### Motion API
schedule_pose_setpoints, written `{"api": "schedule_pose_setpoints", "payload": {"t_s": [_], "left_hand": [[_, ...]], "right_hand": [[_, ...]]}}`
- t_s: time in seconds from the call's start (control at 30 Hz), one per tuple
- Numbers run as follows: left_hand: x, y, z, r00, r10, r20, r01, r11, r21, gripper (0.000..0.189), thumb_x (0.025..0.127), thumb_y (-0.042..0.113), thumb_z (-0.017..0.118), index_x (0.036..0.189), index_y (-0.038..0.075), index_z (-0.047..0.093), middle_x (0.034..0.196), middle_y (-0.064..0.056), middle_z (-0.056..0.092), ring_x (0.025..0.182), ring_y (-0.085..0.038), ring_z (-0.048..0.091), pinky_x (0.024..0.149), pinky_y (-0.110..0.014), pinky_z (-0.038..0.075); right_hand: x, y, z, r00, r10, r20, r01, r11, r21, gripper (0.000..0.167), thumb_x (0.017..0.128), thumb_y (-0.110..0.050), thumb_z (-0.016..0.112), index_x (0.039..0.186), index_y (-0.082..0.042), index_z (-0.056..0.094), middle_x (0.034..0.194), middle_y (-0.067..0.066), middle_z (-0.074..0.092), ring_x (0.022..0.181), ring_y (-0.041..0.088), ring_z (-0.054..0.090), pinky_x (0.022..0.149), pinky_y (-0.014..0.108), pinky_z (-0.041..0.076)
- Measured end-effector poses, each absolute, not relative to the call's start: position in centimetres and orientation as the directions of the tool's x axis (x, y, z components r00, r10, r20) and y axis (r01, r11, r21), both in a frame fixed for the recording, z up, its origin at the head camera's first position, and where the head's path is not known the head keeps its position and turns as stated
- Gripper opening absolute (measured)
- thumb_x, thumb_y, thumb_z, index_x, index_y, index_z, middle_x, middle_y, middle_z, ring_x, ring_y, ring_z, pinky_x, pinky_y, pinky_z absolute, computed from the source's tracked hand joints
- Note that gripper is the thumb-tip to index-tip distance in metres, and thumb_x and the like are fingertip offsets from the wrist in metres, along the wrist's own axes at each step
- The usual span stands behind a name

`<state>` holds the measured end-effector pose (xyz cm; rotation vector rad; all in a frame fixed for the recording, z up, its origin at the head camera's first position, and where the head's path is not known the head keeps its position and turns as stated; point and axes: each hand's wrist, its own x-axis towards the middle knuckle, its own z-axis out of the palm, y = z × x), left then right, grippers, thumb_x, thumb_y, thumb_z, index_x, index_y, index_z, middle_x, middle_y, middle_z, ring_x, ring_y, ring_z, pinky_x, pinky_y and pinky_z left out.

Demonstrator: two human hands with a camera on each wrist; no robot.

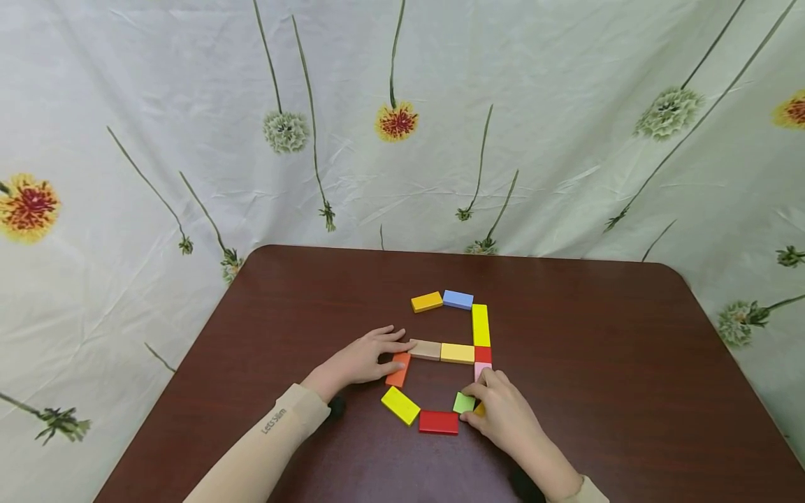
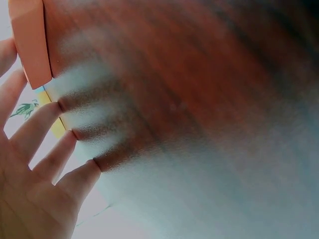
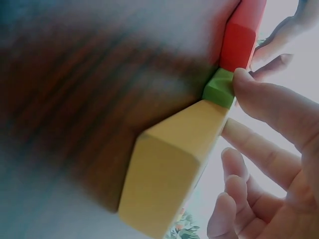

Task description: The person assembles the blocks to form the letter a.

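On the brown table, my left hand lies with spread fingers at the orange block and the tan block. In the left wrist view its fingertips touch the tabletop beside the orange block. My right hand pinches a small green block between thumb and index finger. The right wrist view has the green block between a red block and a yellow-orange block. From the head, the right hand partly hides that yellow-orange block and a pink block.
Flat blocks form an outline: a yellow block and red block in front, a pale yellow block and small red block midway, a long yellow block, blue block and amber block farther back. Flowered cloth hangs behind.
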<state>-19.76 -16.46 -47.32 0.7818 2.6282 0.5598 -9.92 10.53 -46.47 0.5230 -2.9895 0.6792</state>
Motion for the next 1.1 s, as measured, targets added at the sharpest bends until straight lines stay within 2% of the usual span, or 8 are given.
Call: {"api": "schedule_pose_setpoints", "payload": {"t_s": [0.37,0.63,0.83,0.97,1.1], "left_hand": [[-19.9,-16.4,-47.3,-0.793,0.571,-0.212,0.434,0.775,0.459,0.052,0.095,0.032,0.065,0.145,0.027,0.051,0.155,-0.008,0.042,0.148,-0.035,0.027,0.114,-0.055,0.035],[-19.8,-16.6,-47.5,-0.796,0.572,-0.199,0.432,0.767,0.475,0.052,0.095,0.031,0.065,0.144,0.026,0.052,0.154,-0.008,0.043,0.148,-0.035,0.029,0.113,-0.056,0.035],[-19.9,-16.5,-47.5,-0.805,0.559,-0.201,0.418,0.773,0.478,0.052,0.094,0.031,0.066,0.144,0.025,0.053,0.154,-0.008,0.044,0.148,-0.035,0.029,0.113,-0.056,0.035],[-19.8,-16.4,-47.5,-0.812,0.544,-0.213,0.398,0.782,0.480,0.052,0.095,0.033,0.065,0.144,0.027,0.052,0.154,-0.007,0.044,0.148,-0.034,0.029,0.113,-0.056,0.035],[-19.7,-16.3,-47.4,-0.816,0.535,-0.218,0.388,0.787,0.479,0.052,0.095,0.033,0.065,0.145,0.028,0.051,0.153,-0.006,0.045,0.148,-0.033,0.029,0.113,-0.056,0.035]], "right_hand": [[-10.0,10.7,-46.5,-0.946,-0.309,0.093,-0.318,0.845,-0.430,0.030,0.067,-0.018,0.091,0.092,-0.009,0.077,0.080,-0.005,0.050,0.081,0.012,0.043,0.064,0.023,0.041],[-10.0,10.8,-46.2,-0.954,-0.288,0.089,-0.297,0.848,-0.440,0.039,0.068,-0.022,0.090,0.102,-0.011,0.076,0.082,-0.008,0.049,0.083,0.010,0.044,0.066,0.023,0.044],[-10.6,11.2,-45.7,-0.964,-0.245,0.100,-0.263,0.859,-0.440,0.038,0.072,-0.023,0.088,0.106,-0.012,0.075,0.090,-0.004,0.054,0.087,0.012,0.046,0.067,0.025,0.047],[-11.2,11.8,-45.7,-0.971,-0.215,0.102,-0.238,0.864,-0.444,0.040,0.074,-0.023,0.086,0.110,-0.010,0.074,0.099,0.001,0.059,0.093,0.017,0.051,0.073,0.028,0.054],[-11.9,12.3,-45.7,-0.977,-0.203,0.069,-0.212,0.868,-0.449,0.044,0.076,-0.023,0.085,0.114,-0.008,0.071,0.111,0.006,0.062,0.101,0.024,0.055,0.086,0.038,0.057]]}}
